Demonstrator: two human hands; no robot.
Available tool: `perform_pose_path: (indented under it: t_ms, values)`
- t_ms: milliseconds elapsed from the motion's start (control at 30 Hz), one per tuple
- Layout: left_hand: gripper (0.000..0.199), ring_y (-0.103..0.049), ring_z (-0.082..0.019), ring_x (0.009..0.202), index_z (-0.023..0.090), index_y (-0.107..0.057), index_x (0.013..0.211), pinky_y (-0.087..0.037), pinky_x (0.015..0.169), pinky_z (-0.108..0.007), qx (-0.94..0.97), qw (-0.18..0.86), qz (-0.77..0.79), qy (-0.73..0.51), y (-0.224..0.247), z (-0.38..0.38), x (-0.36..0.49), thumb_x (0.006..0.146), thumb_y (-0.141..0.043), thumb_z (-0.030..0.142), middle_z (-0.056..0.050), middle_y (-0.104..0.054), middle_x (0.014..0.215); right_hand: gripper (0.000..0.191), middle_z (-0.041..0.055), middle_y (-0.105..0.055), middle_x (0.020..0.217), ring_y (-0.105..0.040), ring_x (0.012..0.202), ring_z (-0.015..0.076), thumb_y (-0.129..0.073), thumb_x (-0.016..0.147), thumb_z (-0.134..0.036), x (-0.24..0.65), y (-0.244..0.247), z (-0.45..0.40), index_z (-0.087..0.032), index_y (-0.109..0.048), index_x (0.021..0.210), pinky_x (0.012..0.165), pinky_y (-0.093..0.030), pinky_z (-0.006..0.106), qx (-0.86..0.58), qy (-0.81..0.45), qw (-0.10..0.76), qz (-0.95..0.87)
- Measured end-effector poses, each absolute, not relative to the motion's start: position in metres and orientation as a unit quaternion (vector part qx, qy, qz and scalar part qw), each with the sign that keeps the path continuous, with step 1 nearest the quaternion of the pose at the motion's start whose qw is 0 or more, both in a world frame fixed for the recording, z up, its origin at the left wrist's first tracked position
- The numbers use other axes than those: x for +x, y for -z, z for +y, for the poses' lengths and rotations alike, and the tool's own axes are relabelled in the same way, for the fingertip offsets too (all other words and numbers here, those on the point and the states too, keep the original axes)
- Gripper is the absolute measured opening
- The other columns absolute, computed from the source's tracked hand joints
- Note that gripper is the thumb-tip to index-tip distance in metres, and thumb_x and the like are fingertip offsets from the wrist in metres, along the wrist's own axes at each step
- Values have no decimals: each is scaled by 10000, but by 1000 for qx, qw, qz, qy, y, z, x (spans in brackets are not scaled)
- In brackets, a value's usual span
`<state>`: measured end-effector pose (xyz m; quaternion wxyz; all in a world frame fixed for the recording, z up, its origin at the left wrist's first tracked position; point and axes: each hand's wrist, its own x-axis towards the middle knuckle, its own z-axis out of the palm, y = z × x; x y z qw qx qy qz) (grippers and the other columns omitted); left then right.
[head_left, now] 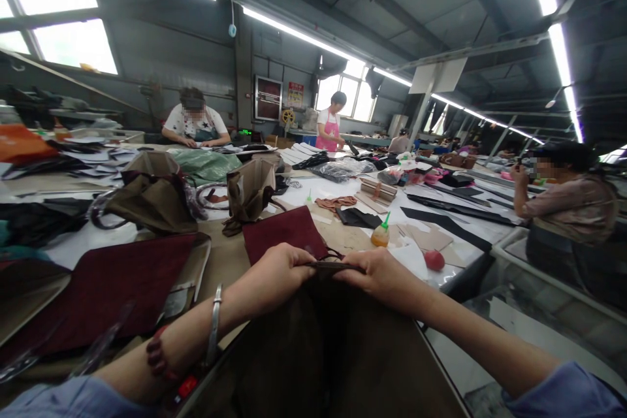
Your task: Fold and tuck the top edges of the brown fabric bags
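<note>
Both of my hands pinch the upper edge of a dark brown bag (313, 353) that stands open toward me at the bottom centre. My left hand (281, 271) has thumb and fingers closed on the edge from the left. A short gap away, my right hand (382, 274) grips the same edge from the right. The bag's inside is dark, and its lower part runs out of view. Just beyond my hands lies a maroon panel (281, 232), with a thin dark strap beside it.
Left are a large maroon bag piece (132, 287) and brown bags (151, 199). Ahead stand a green-tipped glue bottle (381, 234) and a red round object (434, 260). A white crate (563, 268) is at right. Co-workers sit or stand around the tables.
</note>
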<state>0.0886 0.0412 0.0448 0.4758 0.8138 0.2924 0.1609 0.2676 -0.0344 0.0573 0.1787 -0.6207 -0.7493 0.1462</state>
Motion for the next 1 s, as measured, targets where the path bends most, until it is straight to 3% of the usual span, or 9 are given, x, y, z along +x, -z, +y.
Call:
perform_pose_path:
  t_ms: [300,467,633,1000]
  values:
    - [290,-564,-191,737,127,-659,803,-399,651,-249,820,464,288,-173,-40,46,90,678,-426,247,-37,-662,766,230,-6,-576,602,-506,562,111,-451,819,-309,269,-56,-32,-175,-614,728,522,-334,196,-627,-73,132,-764]
    - [305,-565,-191,738,122,-658,830,-401,643,-248,818,461,297,-175,-41,43,91,663,-423,221,-41,-662,769,209,3,-619,727,-543,677,147,-528,773,-388,266,-60,-32,-222,-618,861,583,-361,212,-631,-88,129,-760]
    - [291,-557,-178,690,119,-658,806,-398,617,-243,815,468,289,-180,-40,40,90,667,-427,229,-38,-658,746,260,6,-602,691,-527,644,144,-483,790,-434,260,-63,-29,-212,-617,818,551,-346,210,-626,-97,111,-765]
    - [279,-558,-186,708,123,-656,789,-393,615,-249,822,447,297,-192,-33,45,90,692,-435,264,-45,-657,740,232,-22,-499,526,-441,507,95,-443,808,-301,251,-60,-26,-182,-572,658,483,-276,197,-616,-50,100,-780]
